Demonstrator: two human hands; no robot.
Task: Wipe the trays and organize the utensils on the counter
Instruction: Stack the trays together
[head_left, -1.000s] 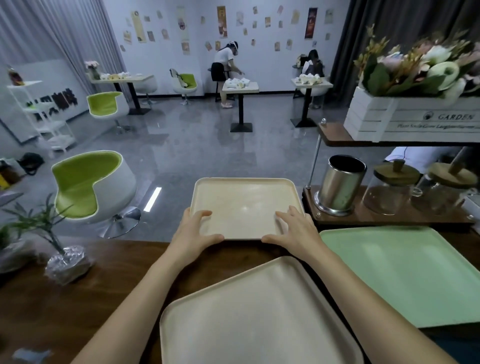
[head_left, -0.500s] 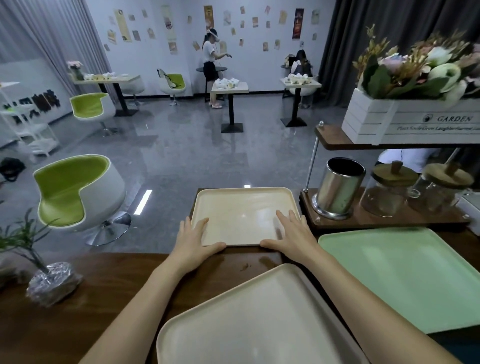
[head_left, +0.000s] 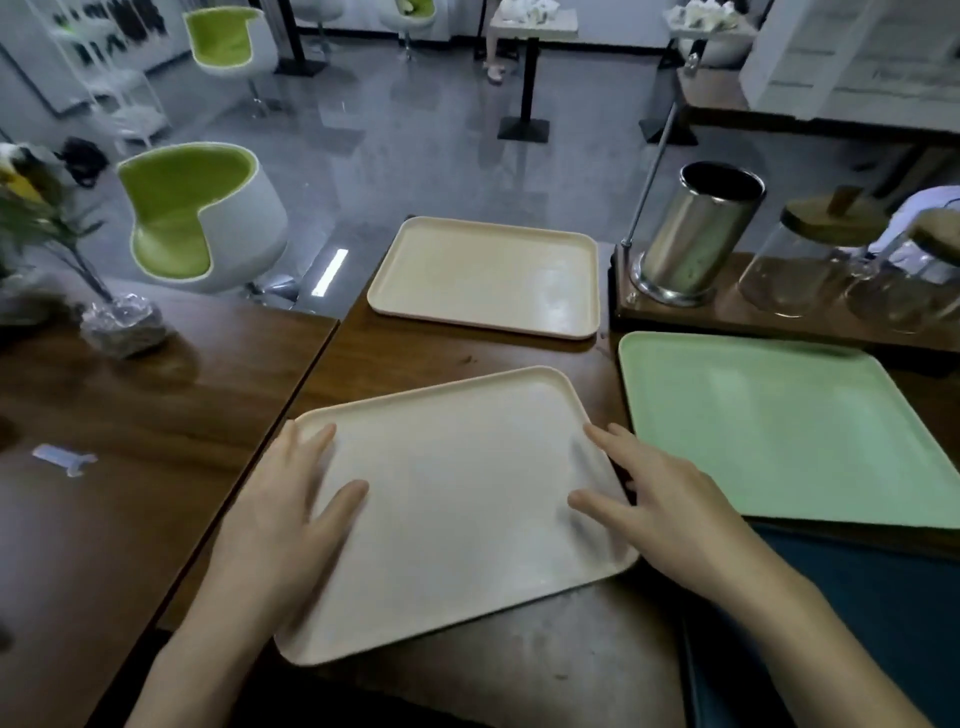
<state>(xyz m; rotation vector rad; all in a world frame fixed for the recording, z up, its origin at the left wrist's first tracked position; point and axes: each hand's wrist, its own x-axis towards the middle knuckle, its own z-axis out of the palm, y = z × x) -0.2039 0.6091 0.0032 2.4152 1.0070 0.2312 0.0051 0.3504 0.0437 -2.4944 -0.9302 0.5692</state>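
The near cream tray (head_left: 457, 525) is lying skewed on the wooden surface (head_left: 156, 415), its far right corner turned towards 1 o'clock. The left hand (head_left: 291, 514) is resting on the tray's 9 o'clock edge, released, with the fingers stretched flat along the rim and the thumb spread onto the tray's floor. The right hand (head_left: 670, 514) is lying against the 3 o'clock edge in the same way: forefinger straight along the rim, thumb pointing inward on the floor. Whether its outer fingers are tucking under the rim is not clear. The tray is sitting between the two hands, touching both.

At 12 o'clock from it, well apart, the far cream tray (head_left: 488, 275) is lying flat at the surface's far edge. At 2 o'clock the green tray (head_left: 779, 431) is lying just beside the right hand, partly overlapping a dark blue tray (head_left: 857, 623) at 4 o'clock. Beyond the green tray, a steel cup (head_left: 696, 234) and glass jars (head_left: 810, 270) are standing on a wooden rack (head_left: 753, 319).
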